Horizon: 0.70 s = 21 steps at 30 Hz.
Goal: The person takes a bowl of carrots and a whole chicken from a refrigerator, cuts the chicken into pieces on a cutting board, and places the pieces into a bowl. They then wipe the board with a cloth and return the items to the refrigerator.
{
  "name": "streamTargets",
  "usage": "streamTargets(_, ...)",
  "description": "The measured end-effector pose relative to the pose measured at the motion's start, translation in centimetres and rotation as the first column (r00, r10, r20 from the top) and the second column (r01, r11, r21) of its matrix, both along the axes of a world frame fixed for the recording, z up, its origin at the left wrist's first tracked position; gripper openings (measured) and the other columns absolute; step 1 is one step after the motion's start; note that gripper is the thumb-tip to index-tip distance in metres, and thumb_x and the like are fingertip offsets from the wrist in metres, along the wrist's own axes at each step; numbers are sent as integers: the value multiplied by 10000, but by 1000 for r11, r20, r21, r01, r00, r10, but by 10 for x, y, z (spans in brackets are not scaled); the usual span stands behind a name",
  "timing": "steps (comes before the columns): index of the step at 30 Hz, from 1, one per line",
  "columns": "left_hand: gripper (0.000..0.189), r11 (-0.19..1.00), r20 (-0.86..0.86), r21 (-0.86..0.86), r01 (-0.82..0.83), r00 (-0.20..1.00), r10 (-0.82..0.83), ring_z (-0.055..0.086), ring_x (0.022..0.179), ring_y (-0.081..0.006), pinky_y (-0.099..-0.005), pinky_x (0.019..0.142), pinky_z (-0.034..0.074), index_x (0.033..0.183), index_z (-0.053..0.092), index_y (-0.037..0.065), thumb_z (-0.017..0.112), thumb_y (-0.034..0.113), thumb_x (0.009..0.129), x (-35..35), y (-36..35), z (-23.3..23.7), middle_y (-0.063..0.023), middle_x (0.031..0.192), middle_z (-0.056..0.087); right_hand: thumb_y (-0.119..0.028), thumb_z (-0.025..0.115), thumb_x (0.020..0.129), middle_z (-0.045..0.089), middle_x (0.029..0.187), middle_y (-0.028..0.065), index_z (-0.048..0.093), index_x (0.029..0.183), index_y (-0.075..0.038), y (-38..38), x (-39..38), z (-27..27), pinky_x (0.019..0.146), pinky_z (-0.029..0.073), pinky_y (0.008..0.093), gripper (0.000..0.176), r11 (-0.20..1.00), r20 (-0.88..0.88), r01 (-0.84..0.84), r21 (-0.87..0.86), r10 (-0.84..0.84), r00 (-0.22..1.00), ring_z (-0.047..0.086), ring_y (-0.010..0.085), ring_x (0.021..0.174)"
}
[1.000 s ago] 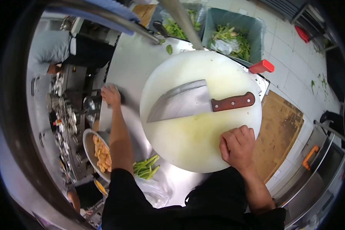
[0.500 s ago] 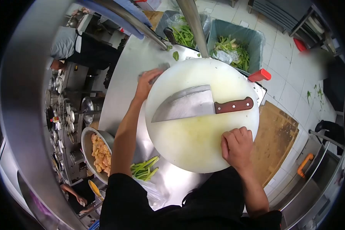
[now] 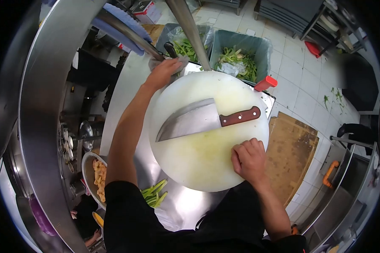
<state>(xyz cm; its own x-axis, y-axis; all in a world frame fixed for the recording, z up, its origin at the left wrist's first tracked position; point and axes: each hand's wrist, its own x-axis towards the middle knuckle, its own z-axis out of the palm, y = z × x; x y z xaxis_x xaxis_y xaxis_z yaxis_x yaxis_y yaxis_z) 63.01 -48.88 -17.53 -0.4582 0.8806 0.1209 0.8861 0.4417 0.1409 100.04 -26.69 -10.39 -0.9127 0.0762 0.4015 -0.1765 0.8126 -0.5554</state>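
A wide-bladed kitchen knife [image 3: 189,120] with a brown riveted handle lies flat on the round white cutting board [image 3: 185,168], its tip to the left. My left hand [image 3: 166,71] is at the far edge of the steel table, pressed on a crumpled grey cloth [image 3: 182,62]. Just beyond it stands the black handle [image 3: 170,49] of another tool, partly hidden. On the near right part of the board rests my right hand [image 3: 250,159], curled into a loose fist with nothing visible in it. Cut green stalks [image 3: 155,194] lie left of the board.
Two lined bins [image 3: 264,59] with leafy scraps stand beyond the table, behind a metal post [image 3: 190,31]. A red handle [image 3: 266,83] juts out at the board's far right. At left is a bowl of raw meat pieces [image 3: 99,179]. A wooden board [image 3: 293,152] lies at right.
My left hand has moved the cloth away from me to the table's far edge, by the black handle. My right hand stays curled on the board. The whole view has shifted slightly.
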Motion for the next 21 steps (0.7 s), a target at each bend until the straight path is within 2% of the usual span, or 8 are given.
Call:
streamTargets(10, 383, 820, 542, 294, -492, 792, 281, 596, 1043, -253, -331, 921, 453, 1082, 653, 32, 561, -58, 721, 88, -90, 29, -134, 1087, 645, -43, 685, 622, 484, 697, 40, 581, 751, -87, 0, -1, 0, 590, 329, 354, 172, 999, -13, -21, -33, 20, 1000, 458, 227, 666)
streamTargets(12, 408, 488, 814, 254, -835, 457, 359, 581, 1069, -217, -302, 912, 452, 1133, 630, 17, 563, -64, 738, 78, -110, 50, -118, 1106, 637, -43, 684, 626, 481, 694, 40, 583, 750, -88, -1, 2, 1, 591, 328, 354, 166, 999, -9, -37, -30, 37, 999, 458, 226, 668)
streamTargets(13, 408, 479, 812, 258, -839, 457, 362, 581, 1069, -217, -302, 912, 452, 1133, 630, 17, 563, -64, 738, 66, -118, 48, -118, 1106, 637, -41, 683, 632, 484, 696, 39, 583, 750, -87, 0, 1, 2, 590, 328, 354, 161, 999, 5, -36, -32, 36, 999, 459, 227, 666)
streamTargets(15, 404, 261, 941, 305, -916, 332, 65, 562, 1099, -204, -306, 952, 425, 1158, 616, 9, 562, -58, 763, 35, -133, 27, -122, 1151, 621, -38, 681, 639, 486, 697, 39, 584, 751, -87, -1, 1, 2, 590, 328, 354, 156, 999, 15, -40, -28, 41, 999, 459, 228, 664)
streamTargets(16, 404, 255, 939, 312, -915, 338, 61, 562, 1099, -204, -306, 952, 425, 1158, 616, 9, 562, -58, 763, 23, -131, 14, -122, 1151, 621, -34, 678, 642, 491, 701, 38, 584, 750, -87, -1, 1, 1, 590, 327, 356, 152, 999, 15, -27, -24, 27, 1000, 459, 229, 662)
streamTargets(18, 458, 373, 741, 292, -881, 454, 495, 552, 1121, -236, -324, 982, 405, 1173, 612, 30, 516, -85, 740, 13, -110, -8, -113, 1186, 613, -29, 675, 646, 496, 704, 37, 585, 749, -87, -2, 1, 1, 589, 327, 358, 148, 1000, 15, -14, -13, 15, 1000, 458, 230, 660)
streamTargets(19, 458, 368, 746, 292, -883, 451, 490, 552, 1121, -236, -324, 982, 405, 1173, 612, 30, 516, -85, 740, 14, -101, -16, -113, 1186, 613, -26, 672, 646, 500, 705, 40, 586, 754, -87, -2, 1, 2, 590, 329, 361, 151, 1000, 17, -11, -17, 11, 1000, 461, 234, 659)
streamTargets(21, 471, 631, 616, 343, -695, 674, 408, 519, 1156, -266, -341, 1026, 365, 1148, 639, 79, 511, -83, 724, 18, -80, -20, -98, 1195, 611, -23, 670, 646, 503, 705, 42, 588, 759, -86, -2, -1, 2, 591, 330, 363, 154, 1000, 19, -12, -17, 12, 1000, 463, 238, 658)
